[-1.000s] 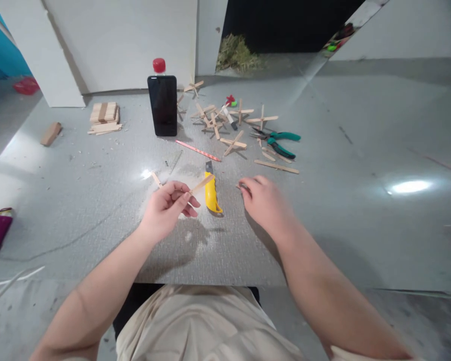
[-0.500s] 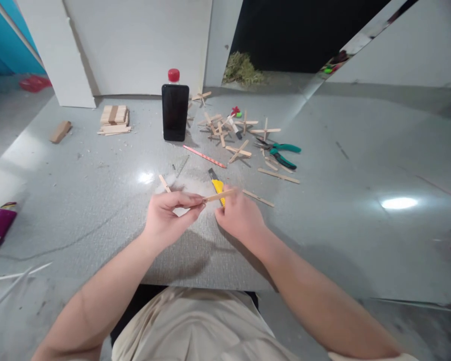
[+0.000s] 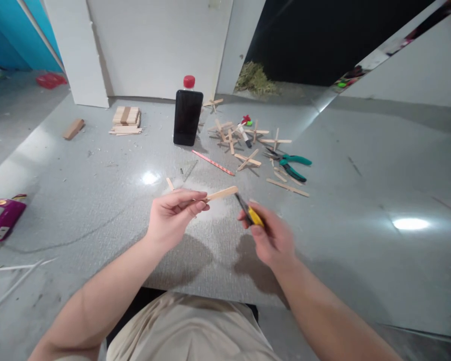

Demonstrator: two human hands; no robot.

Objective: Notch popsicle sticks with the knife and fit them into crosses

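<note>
Left hand [image 3: 175, 215] has a wooden stick [image 3: 224, 192] pinched between thumb and fingers, raised over the gray table [image 3: 346, 215], free end pointing right. Right hand [image 3: 273, 234] is closed around a yellow utility knife [image 3: 256, 217], blade angled up-left, tip right at the stick's free end; can't tell if it's actually touching. Another stick [image 3: 170, 184] lies just beyond the left hand. Pink pencil [image 3: 213, 162] lies past the held stick, black phone [image 3: 188, 119] standing upright behind it. Green-handled pliers [image 3: 297, 159] sit to the right, near a group of crossed sticks [image 3: 248, 160]. Banded stick bundle [image 3: 125, 115] is far left.
</note>
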